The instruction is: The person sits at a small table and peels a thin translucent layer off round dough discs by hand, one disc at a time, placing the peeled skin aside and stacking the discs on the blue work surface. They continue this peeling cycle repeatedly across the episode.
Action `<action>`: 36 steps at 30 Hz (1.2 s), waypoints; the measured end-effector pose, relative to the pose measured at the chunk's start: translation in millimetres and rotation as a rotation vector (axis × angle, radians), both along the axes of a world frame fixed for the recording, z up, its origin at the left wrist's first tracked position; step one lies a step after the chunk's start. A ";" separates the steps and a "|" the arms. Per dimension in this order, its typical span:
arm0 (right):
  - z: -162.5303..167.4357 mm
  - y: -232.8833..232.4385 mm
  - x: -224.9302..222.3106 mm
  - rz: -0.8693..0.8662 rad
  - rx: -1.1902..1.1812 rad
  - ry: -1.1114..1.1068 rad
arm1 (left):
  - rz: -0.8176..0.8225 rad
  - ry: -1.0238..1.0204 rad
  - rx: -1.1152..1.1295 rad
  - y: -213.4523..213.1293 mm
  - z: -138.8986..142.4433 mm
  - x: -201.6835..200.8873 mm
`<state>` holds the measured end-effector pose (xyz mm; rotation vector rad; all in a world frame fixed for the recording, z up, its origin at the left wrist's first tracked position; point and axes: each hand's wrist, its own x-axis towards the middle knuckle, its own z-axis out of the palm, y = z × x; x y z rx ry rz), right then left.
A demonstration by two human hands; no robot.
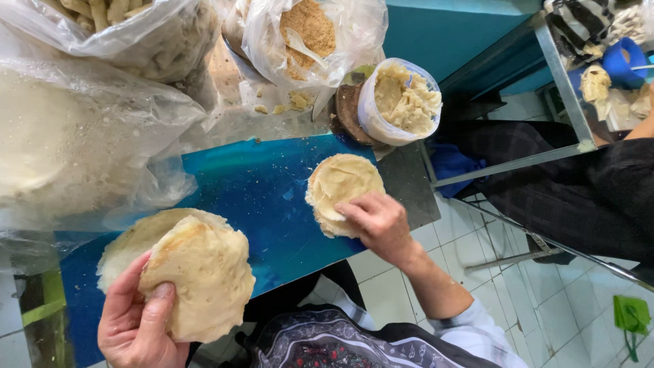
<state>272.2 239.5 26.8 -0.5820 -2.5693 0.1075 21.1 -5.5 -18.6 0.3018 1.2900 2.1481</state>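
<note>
Left hand: we are gripping a flatbread (204, 279) in our left hand (139, 320), thumb lying across its face and fingers wrapped behind; we are holding it up just above the near edge of the blue board (259, 197)
Under it: a second flatbread (136, 238) is lying on the board, partly covered by the one we are holding
Right hand: our right hand (378, 221) is pressing flat, fingers together, on the spread flatbread (340, 187); we are closing on nothing; this bread is lying at the board's right end
Spread: a tub of paste (402, 102) is standing just beyond that bread
Bags: plastic bags (88, 136) are crowding the far side; one bag of crumbs (310, 34) is sitting near the tub
</note>
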 end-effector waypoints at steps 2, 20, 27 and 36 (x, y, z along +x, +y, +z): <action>-6.4 -10.6 0.0 -0.033 -0.014 -0.006 | -0.011 -0.002 0.001 0.1 -1.5 -0.5; -1.7 14.7 -3.4 -0.313 -0.290 0.303 | -0.124 -0.003 0.025 21.1 3.5 23.7; -5.8 19.1 -7.7 -0.417 -0.079 0.169 | -0.113 0.999 -0.599 66.3 33.6 12.4; -13.7 41.7 -12.9 -0.426 -0.064 0.070 | -0.390 1.734 -0.497 110.9 29.5 75.6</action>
